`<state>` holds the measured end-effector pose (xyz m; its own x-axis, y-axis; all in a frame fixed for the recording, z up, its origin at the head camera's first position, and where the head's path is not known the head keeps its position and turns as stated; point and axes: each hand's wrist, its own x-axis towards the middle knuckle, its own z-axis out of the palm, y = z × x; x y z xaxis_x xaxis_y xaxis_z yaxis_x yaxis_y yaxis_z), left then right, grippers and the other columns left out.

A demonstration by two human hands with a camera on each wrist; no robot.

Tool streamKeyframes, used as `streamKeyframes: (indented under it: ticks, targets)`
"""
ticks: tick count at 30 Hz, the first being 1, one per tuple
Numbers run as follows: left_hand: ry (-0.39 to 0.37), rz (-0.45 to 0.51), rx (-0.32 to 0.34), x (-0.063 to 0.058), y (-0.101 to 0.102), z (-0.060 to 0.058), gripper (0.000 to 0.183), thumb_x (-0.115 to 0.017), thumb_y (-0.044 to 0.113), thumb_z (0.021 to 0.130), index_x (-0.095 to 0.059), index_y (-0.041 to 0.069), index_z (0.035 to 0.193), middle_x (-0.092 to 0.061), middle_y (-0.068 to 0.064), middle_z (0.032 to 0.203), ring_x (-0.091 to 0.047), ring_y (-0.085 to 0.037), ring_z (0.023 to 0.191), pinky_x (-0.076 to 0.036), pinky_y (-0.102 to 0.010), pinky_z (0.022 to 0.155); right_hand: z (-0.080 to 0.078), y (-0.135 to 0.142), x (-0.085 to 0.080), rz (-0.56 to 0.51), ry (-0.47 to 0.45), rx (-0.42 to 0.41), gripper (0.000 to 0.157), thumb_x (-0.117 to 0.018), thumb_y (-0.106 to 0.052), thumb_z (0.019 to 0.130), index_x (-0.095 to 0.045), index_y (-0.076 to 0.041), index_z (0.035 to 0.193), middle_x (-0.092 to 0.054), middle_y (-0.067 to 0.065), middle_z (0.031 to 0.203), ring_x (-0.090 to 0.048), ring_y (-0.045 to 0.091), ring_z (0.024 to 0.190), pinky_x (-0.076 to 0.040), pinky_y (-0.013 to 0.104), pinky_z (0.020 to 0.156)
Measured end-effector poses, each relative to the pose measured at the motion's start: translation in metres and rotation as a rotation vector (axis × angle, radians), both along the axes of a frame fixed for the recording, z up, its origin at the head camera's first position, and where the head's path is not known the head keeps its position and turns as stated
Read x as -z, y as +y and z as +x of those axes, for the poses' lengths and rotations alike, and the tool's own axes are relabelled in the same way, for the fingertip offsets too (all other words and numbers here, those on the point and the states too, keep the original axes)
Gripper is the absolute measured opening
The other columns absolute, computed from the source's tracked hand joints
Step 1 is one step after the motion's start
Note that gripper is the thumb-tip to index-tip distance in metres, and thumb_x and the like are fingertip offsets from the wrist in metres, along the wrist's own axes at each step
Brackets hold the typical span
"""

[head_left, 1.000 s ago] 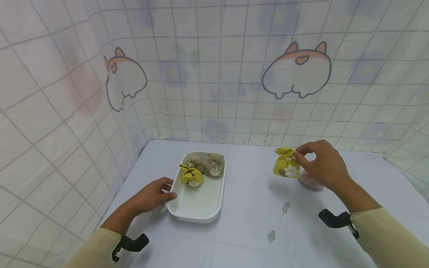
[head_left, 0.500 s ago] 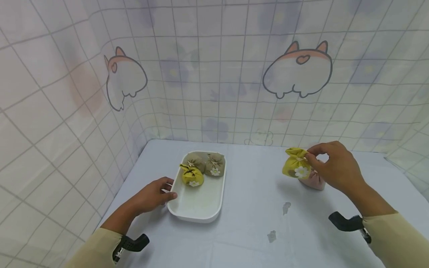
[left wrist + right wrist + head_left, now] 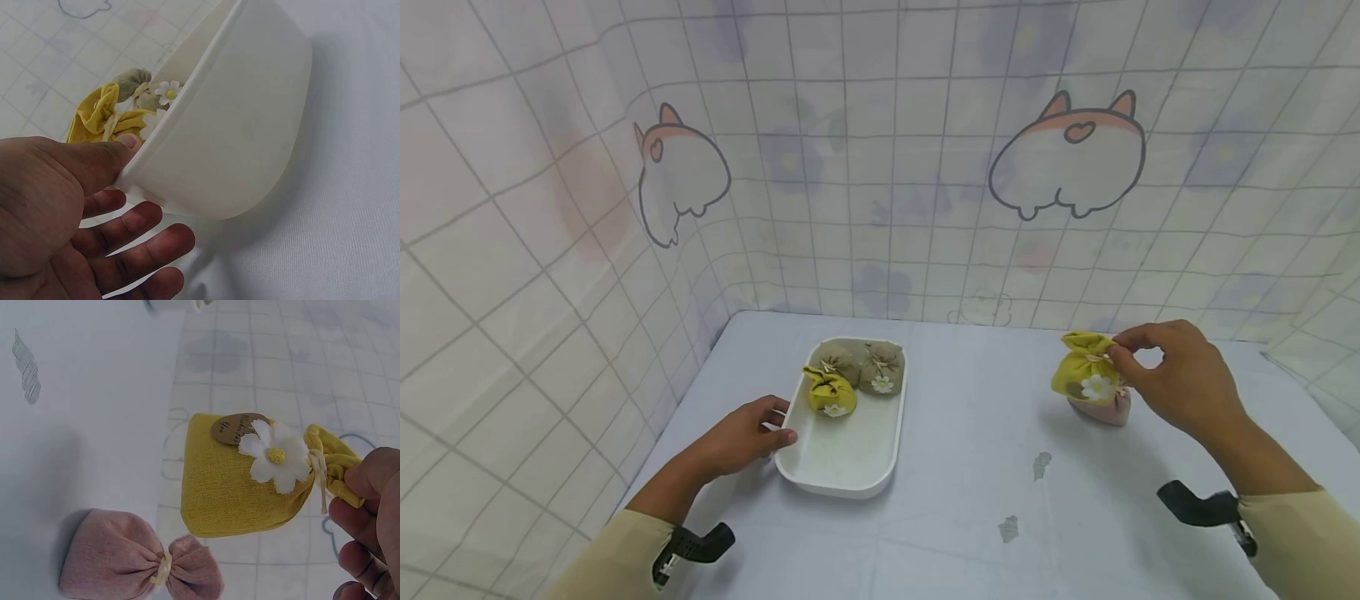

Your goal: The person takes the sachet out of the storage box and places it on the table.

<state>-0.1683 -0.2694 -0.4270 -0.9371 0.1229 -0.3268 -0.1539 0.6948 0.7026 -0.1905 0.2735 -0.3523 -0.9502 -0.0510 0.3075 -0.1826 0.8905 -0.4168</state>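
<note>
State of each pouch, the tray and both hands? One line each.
Held yellow pouch: tied, lifted off the table.
Pink pouch: tied, resting on the table.
White tray: upright on the table, partly filled.
Yellow pouch in the tray: tied.
Left grey-brown pouch: tied, in the tray.
Right grey-brown pouch: tied, in the tray.
Left hand: thumb on the tray's rim, fingers outside.
Right hand: pinching the held yellow pouch's neck.
</note>
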Motion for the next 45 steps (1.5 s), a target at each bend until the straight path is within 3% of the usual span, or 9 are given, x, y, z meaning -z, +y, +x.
streamKeyframes:
  ticks: [6,13,27,45]
  targets:
    - [-0.001,-0.002,-0.002,-0.002,0.001,0.001,0.052,-0.074,0.025,0.096,-0.055,0.007,0.141,-0.062,-0.012,0.129,-0.066,-0.022,0.101,-0.056,-0.039,0.079,0.004,0.007,-0.003,0.006,0.004,0.018,0.026,-0.065,-0.027,0.1,-0.073,-0.004,0.11,-0.059,0.024,0.118,-0.054,0.037,0.095,-0.044,0.044,0.066]
    - [-0.003,0.002,-0.004,0.0,0.0,0.001,0.051,-0.074,0.025,0.096,-0.055,0.008,0.14,-0.063,-0.012,0.128,-0.066,-0.022,0.101,-0.056,-0.039,0.079,0.007,0.018,-0.003,0.01,-0.015,0.054,0.032,-0.064,-0.03,0.101,-0.072,-0.001,0.114,-0.058,0.027,0.121,-0.053,0.043,0.098,-0.047,0.053,0.07]
    - [-0.001,-0.007,0.001,0.0,0.0,-0.001,0.052,-0.074,0.026,0.097,-0.054,0.007,0.141,-0.062,-0.013,0.129,-0.066,-0.022,0.102,-0.056,-0.039,0.079,0.01,0.029,-0.004,0.017,-0.007,0.109,0.033,-0.065,-0.027,0.1,-0.069,0.003,0.115,-0.053,0.033,0.124,-0.05,0.05,0.1,-0.047,0.059,0.07]
    - [-0.007,-0.017,-0.006,-0.002,0.002,0.001,0.054,-0.074,0.027,0.097,-0.054,0.008,0.143,-0.062,-0.013,0.131,-0.066,-0.022,0.1,-0.056,-0.04,0.08,0.018,0.05,0.004,0.027,-0.03,0.157,0.037,-0.063,-0.029,0.102,-0.067,0.004,0.116,-0.053,0.034,0.122,-0.049,0.05,0.1,-0.045,0.061,0.072]
